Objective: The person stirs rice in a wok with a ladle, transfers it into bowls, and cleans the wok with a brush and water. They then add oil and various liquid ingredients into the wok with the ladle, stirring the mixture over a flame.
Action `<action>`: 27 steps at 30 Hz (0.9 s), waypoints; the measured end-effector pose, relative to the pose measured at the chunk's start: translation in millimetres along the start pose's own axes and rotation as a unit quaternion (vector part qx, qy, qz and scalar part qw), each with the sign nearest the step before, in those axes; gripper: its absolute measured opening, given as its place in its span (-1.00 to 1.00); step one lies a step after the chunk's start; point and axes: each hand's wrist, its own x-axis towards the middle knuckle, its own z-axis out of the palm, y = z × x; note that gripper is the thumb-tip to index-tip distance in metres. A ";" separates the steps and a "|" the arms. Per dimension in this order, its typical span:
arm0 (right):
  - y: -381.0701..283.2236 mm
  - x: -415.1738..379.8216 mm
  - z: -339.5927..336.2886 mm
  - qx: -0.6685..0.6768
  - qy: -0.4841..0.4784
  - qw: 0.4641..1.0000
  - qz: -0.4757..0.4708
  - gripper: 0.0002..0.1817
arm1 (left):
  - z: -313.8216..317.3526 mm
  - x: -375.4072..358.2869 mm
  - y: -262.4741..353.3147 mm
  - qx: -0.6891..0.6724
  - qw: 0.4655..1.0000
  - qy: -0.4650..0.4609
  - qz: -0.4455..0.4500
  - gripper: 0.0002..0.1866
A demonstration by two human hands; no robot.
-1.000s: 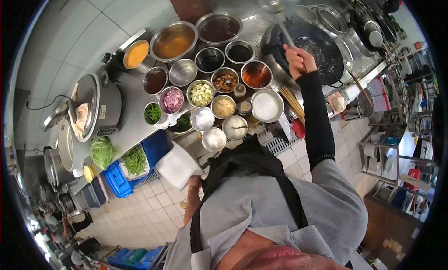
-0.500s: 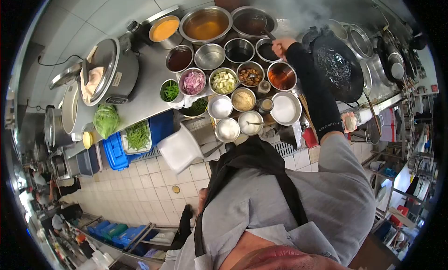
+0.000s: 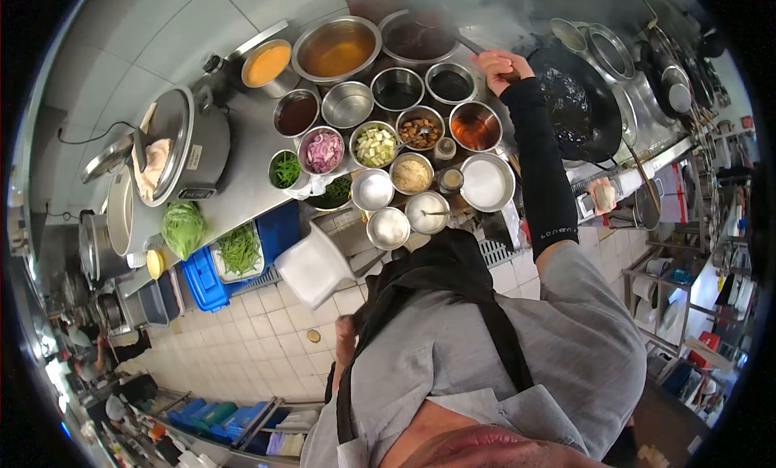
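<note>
My right hand (image 3: pixel 503 69) is closed around the handle of a ladle (image 3: pixel 470 44), with its arm stretched forward in a black sleeve. The ladle reaches toward a large steel bowl of dark liquid (image 3: pixel 416 41); steam blurs its far end. Just right of the hand is a black wok (image 3: pixel 570 104) with a shiny, wet-looking inside. Below the hand stand a pot of black liquid (image 3: pixel 451 83) and a pot of reddish oil (image 3: pixel 475 127). My left hand (image 3: pixel 345 339) is down beside my waist, partly hidden by the apron, and its fingers cannot be made out.
Steel pots hold chopped onion (image 3: pixel 325 151), diced pale vegetable (image 3: pixel 375 145) and white powder (image 3: pixel 487 183). A large cooker (image 3: pixel 194 165) and a cabbage (image 3: pixel 183 228) are at left. A white stool (image 3: pixel 314 266) stands by the counter. Strainers (image 3: pixel 610 52) lie beyond the wok.
My right hand has moved slightly forward with the ladle, away from the pots below it. The view has shifted a little, and my left hand shows more beside the apron.
</note>
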 end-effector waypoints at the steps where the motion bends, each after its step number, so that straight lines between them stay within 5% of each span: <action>1: -2.8 -10.7 4.1 -0.009 -0.013 1.000 -0.014 -0.50 | -5.9 6.1 21.2 -0.028 0.999 0.010 -0.012 -0.70; 4: -17.9 -45.4 14.3 -0.038 -0.043 0.998 -0.028 -0.57 | -11.6 32.2 33.0 -0.070 0.996 0.034 -0.035 -0.81; 6: -29.8 -74.5 19.6 -0.056 -0.049 0.996 -0.053 -0.59 | -16.2 25.2 117.0 -0.117 0.979 0.058 -0.159 -0.79; 10: -57.5 -133.6 16.0 -0.095 -0.030 0.988 -0.114 -0.61 | -8.2 58.4 33.1 -0.138 0.987 -0.013 -0.079 -0.82; 12: -68.3 -165.6 11.9 -0.106 -0.004 0.985 -0.139 -0.63 | -0.8 85.5 -40.4 0.068 0.984 -0.042 0.159 -0.85; 14: -84.1 -193.9 -3.8 -0.120 0.034 0.977 -0.175 -0.65 | 9.3 109.2 -87.4 0.225 0.880 0.007 0.417 -0.87; 16: -102.0 -216.4 -24.7 -0.140 0.068 0.966 -0.204 -0.63 | 11.1 110.6 -84.9 0.242 0.879 -0.002 0.411 -0.84; 18: -110.5 -233.4 -32.3 -0.152 0.153 0.949 -0.228 -0.83 | 11.9 108.7 -78.1 0.279 0.878 -0.009 0.389 -0.77; 21: -130.6 -251.6 -53.6 -0.193 0.253 0.920 -0.230 -0.76 | 1.8 110.3 -56.5 0.267 0.925 -0.087 0.257 -0.75; 24: -133.9 -265.2 -80.4 -0.362 0.374 0.817 -0.249 -0.74 | -10.1 109.9 -25.7 0.236 0.948 -0.125 0.173 -0.73; 25: -163.8 -275.8 -114.4 -0.398 0.333 0.828 -0.211 -0.81 | -13.3 108.0 -13.8 0.220 0.955 -0.135 0.149 -0.72; 27: -197.8 -274.0 -195.7 -0.737 0.462 0.448 -0.205 -0.82 | -20.3 100.4 20.0 0.189 0.965 -0.152 0.102 -0.70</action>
